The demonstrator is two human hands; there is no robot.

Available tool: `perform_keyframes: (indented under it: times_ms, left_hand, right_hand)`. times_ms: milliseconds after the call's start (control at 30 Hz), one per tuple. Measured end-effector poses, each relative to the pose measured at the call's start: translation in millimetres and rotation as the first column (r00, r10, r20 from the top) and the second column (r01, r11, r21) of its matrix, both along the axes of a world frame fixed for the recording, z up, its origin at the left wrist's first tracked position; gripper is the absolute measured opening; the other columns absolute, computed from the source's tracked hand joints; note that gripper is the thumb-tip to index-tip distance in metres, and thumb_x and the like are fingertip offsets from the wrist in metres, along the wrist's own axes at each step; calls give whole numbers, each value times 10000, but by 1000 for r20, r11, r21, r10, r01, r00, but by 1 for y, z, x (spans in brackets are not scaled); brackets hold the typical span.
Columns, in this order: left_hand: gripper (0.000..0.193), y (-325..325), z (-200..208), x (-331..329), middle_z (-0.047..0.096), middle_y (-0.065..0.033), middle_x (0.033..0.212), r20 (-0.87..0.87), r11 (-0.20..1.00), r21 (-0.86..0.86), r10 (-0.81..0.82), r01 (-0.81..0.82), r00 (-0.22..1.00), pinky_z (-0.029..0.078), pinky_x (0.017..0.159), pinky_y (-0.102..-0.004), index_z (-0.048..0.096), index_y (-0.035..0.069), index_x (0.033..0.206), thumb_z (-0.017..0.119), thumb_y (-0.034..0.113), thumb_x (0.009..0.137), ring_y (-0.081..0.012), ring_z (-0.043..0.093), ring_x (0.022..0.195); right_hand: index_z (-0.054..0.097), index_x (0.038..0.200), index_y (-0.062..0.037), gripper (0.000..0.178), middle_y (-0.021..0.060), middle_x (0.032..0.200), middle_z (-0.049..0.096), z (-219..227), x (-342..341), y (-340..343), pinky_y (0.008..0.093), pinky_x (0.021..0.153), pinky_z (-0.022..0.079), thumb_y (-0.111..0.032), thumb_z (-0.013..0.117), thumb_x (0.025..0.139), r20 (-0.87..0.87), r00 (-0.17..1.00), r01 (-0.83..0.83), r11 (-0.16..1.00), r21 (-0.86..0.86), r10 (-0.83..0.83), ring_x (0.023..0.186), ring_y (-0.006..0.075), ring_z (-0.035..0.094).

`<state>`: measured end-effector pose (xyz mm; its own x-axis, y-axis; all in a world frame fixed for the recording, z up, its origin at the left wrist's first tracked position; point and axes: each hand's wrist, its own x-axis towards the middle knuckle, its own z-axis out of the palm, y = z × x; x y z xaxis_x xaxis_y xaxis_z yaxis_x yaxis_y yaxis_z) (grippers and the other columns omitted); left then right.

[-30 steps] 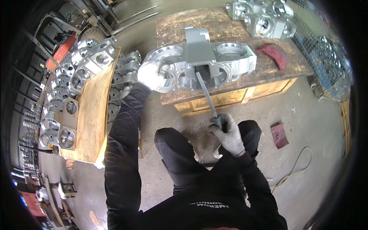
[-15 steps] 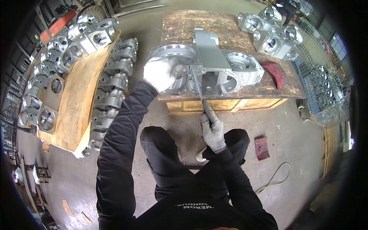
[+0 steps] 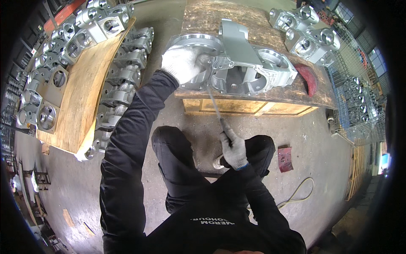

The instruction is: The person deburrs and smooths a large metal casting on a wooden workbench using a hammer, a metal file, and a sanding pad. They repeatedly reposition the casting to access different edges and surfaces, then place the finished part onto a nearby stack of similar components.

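Note:
A large silver cast metal housing (image 3: 243,55) with round bores lies on the wooden workbench. My left hand (image 3: 182,63), in a white glove, grips its left side by the big ring; the fingertips are partly hidden against the metal. My right hand (image 3: 233,150), in a grey-white glove, is closed round the dark handle of a long, thin hand file (image 3: 215,103). The file slants up and left, its tip by the housing's lower front edge; whether it touches, I cannot tell. My right index finger lies along the handle.
The workbench (image 3: 211,17) also bears a red cloth-like piece (image 3: 307,79) and more castings (image 3: 302,36). At left, a pallet board (image 3: 86,80) holds several similar housings. A wire cage (image 3: 357,99) stands at right. On the floor lie a red scrap (image 3: 285,159) and a looped hose (image 3: 302,192).
My right hand has drawn the file back and down, out of the housing's front opening area. My left hand keeps its grip on the housing. The whole view has shifted slightly.

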<state>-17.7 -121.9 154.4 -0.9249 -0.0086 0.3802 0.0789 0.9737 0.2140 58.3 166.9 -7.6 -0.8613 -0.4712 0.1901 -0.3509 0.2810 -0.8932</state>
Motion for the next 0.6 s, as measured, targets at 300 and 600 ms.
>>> perform_keyframes:
  times_ms: [300, 600]
  left_hand:
    - [347, -6, -11, -5, 733, -149, 872, -191, 992, -128, -32, 7, 981, 575, 772, -452, 746, 236, 1176, 573, 451, 965, -330, 721, 824]
    - [348, -2, -8, -2, 739, -147, 876, -127, 997, -81, -18, 7, 992, 576, 788, -456, 749, 255, 1194, 651, 430, 909, -324, 732, 855]
  right_hand:
    - [523, 1524, -138, 519, 215, 986, 743, 43, -36, -26, 289, 756, 551, -15, 557, 1020, -53, 997, 47, 994, -100, -53, 886, 69, 652]
    - [555, 1474, -34, 465, 119, 1099, 736, -1, 14, 21, 228, 855, 504, -21, 599, 1011, 153, 984, -120, 978, 169, 94, 929, 53, 596]
